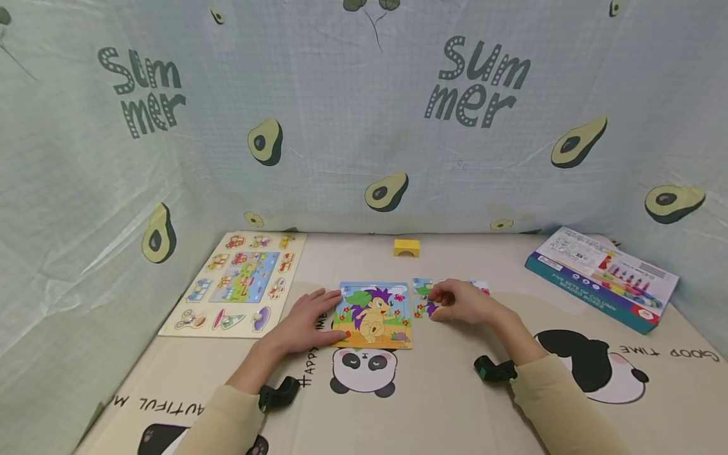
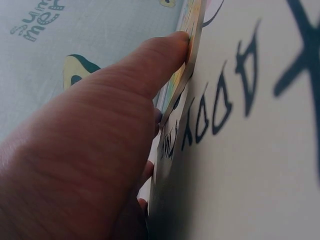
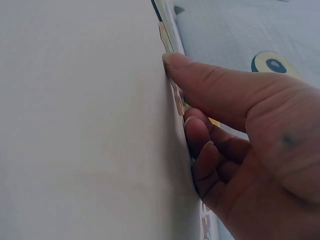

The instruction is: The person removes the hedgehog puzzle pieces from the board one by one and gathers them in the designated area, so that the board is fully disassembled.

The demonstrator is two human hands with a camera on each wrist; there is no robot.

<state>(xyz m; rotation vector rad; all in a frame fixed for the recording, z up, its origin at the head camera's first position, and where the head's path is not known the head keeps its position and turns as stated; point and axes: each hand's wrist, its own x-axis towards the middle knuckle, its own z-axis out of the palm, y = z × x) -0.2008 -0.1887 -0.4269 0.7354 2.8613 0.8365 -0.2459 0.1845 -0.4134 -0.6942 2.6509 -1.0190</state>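
Observation:
A square hedgehog puzzle (image 1: 372,316) lies flat in front of the person. The left hand (image 1: 307,322) rests at its left side with spread fingers; in the left wrist view the thumb of that hand (image 2: 100,120) presses on the board's edge (image 2: 192,50). Just right of the puzzle, loose picture pieces (image 1: 422,287) lie on the cloth, partly covered by the right hand (image 1: 463,303). Seen from the right wrist, the right hand (image 3: 260,125) pinches a thin piece (image 3: 175,92) by its edge, thumb on one side and curled fingers near it.
At the left lies a cream picture board (image 1: 287,303) with vehicles and toys. A yellow arched block (image 1: 406,245) stands near the back wall. The teal-sided box (image 1: 603,275) is at the right. Printed cloth (image 1: 443,392) covers the surface.

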